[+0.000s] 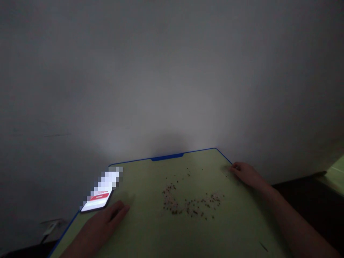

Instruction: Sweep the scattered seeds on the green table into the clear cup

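On the left part of a pale green table top point(139, 229) rests my left hand point(114, 215), fingers loosely curled in, and I see nothing in it. A phone with a lit screen point(95, 204) lies just beyond that hand. My right hand point(243, 172) is at the table's right edge with its fingers bent closed; whether they pinch anything is too dark to tell. Between the hands, many small dark beads or seeds point(193, 208) and finer pale bits are scattered in a curved band. A few stray grains point(188, 175) lie farther back.
Blue edging point(168, 157) runs round the table, which stands close to a grey wall point(172, 89). A thin dark sliver point(263, 247) lies near the front right. At lower left, a white plug or adapter with a cable point(50, 228) is by the wall.
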### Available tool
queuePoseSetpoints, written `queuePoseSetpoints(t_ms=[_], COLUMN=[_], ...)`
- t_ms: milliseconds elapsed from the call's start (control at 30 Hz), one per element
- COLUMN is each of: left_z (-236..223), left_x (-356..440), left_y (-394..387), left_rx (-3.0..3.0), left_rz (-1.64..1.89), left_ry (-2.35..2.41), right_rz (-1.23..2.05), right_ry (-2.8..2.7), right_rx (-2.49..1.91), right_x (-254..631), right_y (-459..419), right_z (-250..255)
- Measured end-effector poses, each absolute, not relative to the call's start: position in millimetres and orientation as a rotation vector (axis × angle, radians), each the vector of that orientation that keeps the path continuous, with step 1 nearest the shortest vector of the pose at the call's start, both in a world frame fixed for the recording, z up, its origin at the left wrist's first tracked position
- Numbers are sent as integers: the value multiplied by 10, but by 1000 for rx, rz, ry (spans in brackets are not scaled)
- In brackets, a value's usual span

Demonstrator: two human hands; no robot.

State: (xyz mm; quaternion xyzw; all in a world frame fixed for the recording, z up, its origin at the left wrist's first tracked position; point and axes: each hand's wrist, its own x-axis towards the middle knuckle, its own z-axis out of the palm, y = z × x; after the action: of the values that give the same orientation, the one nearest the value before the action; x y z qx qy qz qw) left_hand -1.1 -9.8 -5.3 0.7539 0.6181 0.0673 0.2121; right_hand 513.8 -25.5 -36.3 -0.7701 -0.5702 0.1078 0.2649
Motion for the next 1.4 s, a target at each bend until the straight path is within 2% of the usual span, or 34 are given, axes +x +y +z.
queuePoseSetpoints(t_ms=[267, 733, 1167, 1400], left_z=[19, 62, -24, -46], left_x=[58, 109, 92, 98], left_y=[-148, -201, -169, -186], left_rx=[2140, 2205, 2220, 2225], left_rz=[222, 292, 274, 288], left_ry=[1680, 1662, 1682, 1676], right_rz=[366, 374, 471, 507], right_ry=[-1780, -1834, -2079, -2045], right_rx=[-1978, -2018, -1841, -1845], right_x=[4649, 4409, 3221, 3455], right_y=[-265, -687, -773, -776], right_z=[-346, -254, -225, -177])
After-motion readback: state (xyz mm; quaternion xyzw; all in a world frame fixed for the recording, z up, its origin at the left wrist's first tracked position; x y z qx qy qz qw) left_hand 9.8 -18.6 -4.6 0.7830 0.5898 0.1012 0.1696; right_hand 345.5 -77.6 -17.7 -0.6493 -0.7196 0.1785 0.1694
